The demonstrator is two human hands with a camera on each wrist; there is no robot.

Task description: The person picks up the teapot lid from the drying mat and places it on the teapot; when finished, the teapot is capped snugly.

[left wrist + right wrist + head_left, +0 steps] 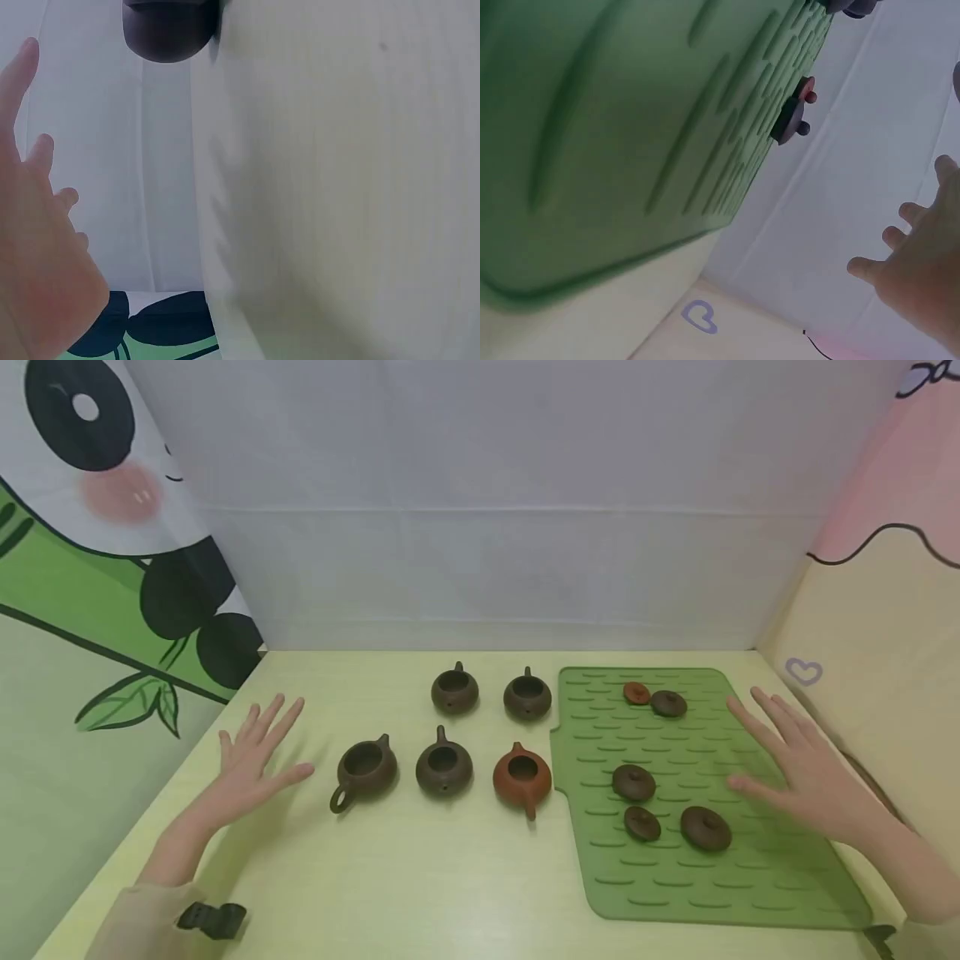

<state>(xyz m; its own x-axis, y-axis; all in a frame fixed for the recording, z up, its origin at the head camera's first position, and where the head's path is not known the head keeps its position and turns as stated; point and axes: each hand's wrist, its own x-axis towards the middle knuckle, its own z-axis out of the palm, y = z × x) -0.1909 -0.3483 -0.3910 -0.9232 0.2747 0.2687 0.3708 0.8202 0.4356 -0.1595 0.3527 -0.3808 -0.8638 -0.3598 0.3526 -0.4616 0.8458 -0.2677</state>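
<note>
My left hand (253,770) is held over the left side of the table, fingers spread and straight, holding nothing. Nearest to it is a dark brown teapot (377,781) without a lid, its loop handle toward the lower left. To the right stand another dark teapot (444,785) and a reddish-brown one (522,797). Behind them are two smaller dark teapots (454,703) (527,708). My right hand (802,768), fingers also spread, hovers over the right edge of a green mat (720,893). Several dark lids, such as one (706,829), and a small reddish lid (637,693) lie on the mat.
The pale yellow table (360,885) ends at a white cloth wall (487,577). A printed curtain (82,635) closes the left side, and a cream and pink one (885,635) the right. The green mat covers the table's right part.
</note>
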